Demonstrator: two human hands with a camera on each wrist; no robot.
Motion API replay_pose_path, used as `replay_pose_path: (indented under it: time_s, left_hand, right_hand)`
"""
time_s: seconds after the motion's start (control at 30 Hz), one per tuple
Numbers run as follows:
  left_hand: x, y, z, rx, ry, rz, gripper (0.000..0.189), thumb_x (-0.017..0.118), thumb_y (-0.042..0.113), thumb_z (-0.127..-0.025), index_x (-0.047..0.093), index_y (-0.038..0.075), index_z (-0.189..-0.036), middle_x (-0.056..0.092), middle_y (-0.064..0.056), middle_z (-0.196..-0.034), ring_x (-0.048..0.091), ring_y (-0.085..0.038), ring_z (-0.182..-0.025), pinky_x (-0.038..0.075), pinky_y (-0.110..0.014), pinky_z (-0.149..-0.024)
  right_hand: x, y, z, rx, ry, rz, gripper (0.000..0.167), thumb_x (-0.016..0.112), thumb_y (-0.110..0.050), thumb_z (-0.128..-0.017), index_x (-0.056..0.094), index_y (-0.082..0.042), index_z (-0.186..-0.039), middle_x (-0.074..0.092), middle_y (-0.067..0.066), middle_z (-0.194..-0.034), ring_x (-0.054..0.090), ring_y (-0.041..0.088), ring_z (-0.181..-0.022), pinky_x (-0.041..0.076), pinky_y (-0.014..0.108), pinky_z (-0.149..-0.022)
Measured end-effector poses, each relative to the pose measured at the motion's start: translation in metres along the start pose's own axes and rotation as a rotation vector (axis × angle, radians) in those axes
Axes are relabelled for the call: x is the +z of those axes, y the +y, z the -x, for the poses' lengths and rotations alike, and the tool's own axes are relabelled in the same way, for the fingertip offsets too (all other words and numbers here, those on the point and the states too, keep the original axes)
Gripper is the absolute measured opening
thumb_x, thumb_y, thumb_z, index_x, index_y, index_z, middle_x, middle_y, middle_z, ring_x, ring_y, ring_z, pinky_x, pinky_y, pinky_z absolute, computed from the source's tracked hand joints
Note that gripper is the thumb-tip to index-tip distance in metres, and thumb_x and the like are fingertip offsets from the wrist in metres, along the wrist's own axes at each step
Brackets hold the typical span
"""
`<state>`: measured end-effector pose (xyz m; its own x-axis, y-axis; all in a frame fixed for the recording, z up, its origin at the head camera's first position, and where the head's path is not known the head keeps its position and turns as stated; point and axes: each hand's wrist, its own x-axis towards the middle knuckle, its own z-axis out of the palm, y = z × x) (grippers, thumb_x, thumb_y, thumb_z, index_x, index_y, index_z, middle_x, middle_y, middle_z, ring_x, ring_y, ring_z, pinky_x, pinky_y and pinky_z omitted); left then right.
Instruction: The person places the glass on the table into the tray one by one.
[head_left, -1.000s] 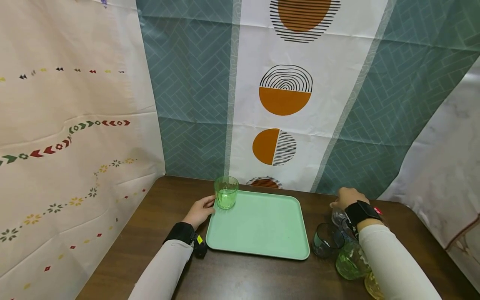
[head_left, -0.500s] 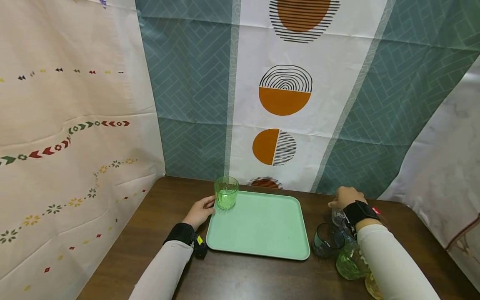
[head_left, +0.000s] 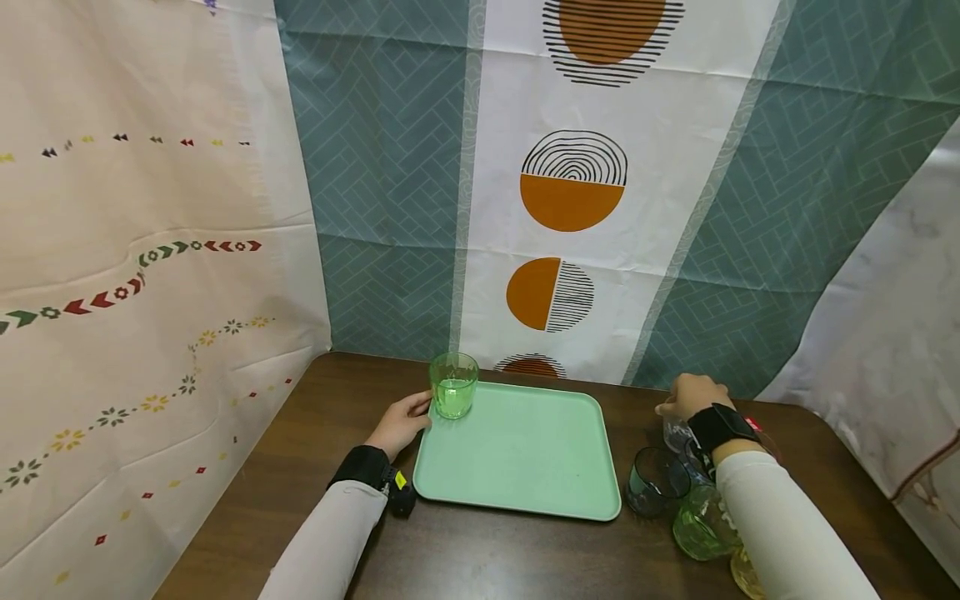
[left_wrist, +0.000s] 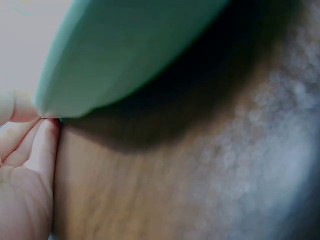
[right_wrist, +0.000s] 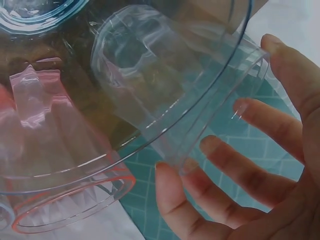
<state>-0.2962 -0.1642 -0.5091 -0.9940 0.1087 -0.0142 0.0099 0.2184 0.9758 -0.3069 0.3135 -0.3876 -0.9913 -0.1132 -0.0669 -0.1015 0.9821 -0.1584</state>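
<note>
My left hand [head_left: 399, 425] is at the left edge of a mint-green tray [head_left: 517, 467], its thumb and fingers pinching the rim, as the left wrist view shows close up. A green drinking glass [head_left: 453, 385] stands on the tray's far left corner, right by those fingertips. On the right, my right hand [head_left: 696, 396] reaches down over a clear glass [right_wrist: 140, 75]. In the right wrist view its fingers [right_wrist: 235, 165] are curved round that glass's rim, the thumb on the opposite side. Part of the clear glass is hidden by the wrist in the head view.
Several more glasses crowd the table's right side: a dark grey one [head_left: 656, 483], a green one [head_left: 701, 525] and a yellow one [head_left: 746, 573] partly under the forearm. A pink glass [right_wrist: 65, 125] shows in the right wrist view. Patterned curtains [head_left: 390, 183] rise behind the table.
My right hand has shifted very slightly left at the clear glass. The left hand, tray and green glass stay in place.
</note>
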Motion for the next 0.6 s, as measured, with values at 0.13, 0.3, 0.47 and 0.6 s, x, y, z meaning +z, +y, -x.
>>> replay_pose_path:
  time_s: [0.13, 0.3, 0.47, 0.6]
  left_hand:
    - [0.0000, -0.0001, 0.0000, -0.003, 0.000, 0.009, 0.056, 0.055, -0.006, -0.097, 0.042, -0.005, -0.151, 0.045, -0.027, -0.151, 0.039, -0.039, -0.143, 0.044, -0.050, -0.110]
    - [0.0000, -0.0013, -0.0011, -0.010, -0.010, 0.014, 0.057, 0.055, -0.005, -0.097, 0.041, -0.005, -0.152, 0.044, -0.026, -0.153, 0.038, -0.038, -0.144, 0.044, -0.050, -0.110]
    - [0.0001, -0.0002, -0.0005, -0.001, -0.008, 0.016, 0.056, 0.055, -0.006, -0.097, 0.041, -0.006, -0.151, 0.044, -0.027, -0.152, 0.039, -0.039, -0.144, 0.044, -0.050, -0.111]
    - [-0.0004, 0.0004, 0.0006, 0.004, -0.002, 0.012, 0.056, 0.055, -0.006, -0.097, 0.042, -0.006, -0.151, 0.045, -0.027, -0.151, 0.040, -0.039, -0.143, 0.044, -0.051, -0.110]
  right_hand:
    - [0.0017, 0.0021, -0.0015, 0.000, 0.009, 0.001, 0.031, 0.077, -0.023, -0.091, 0.067, -0.009, -0.065, 0.065, 0.004, -0.067, 0.060, 0.030, -0.070, 0.042, 0.063, -0.080]
    - [0.0020, 0.0031, -0.0020, -0.011, 0.014, 0.008, 0.035, 0.075, -0.023, -0.092, 0.066, -0.009, -0.061, 0.064, 0.002, -0.063, 0.060, 0.028, -0.069, 0.042, 0.064, -0.080]
    - [-0.0014, 0.0010, -0.0031, -0.026, 0.043, 0.014, 0.031, 0.074, -0.023, -0.092, 0.071, -0.006, -0.067, 0.069, 0.009, -0.072, 0.064, 0.037, -0.077, 0.042, 0.067, -0.081]
    - [-0.0038, 0.0001, -0.0058, -0.020, 0.068, 0.027, 0.033, 0.072, -0.026, -0.094, 0.074, 0.008, -0.091, 0.072, 0.026, -0.094, 0.064, 0.049, -0.092, 0.042, 0.070, -0.086]
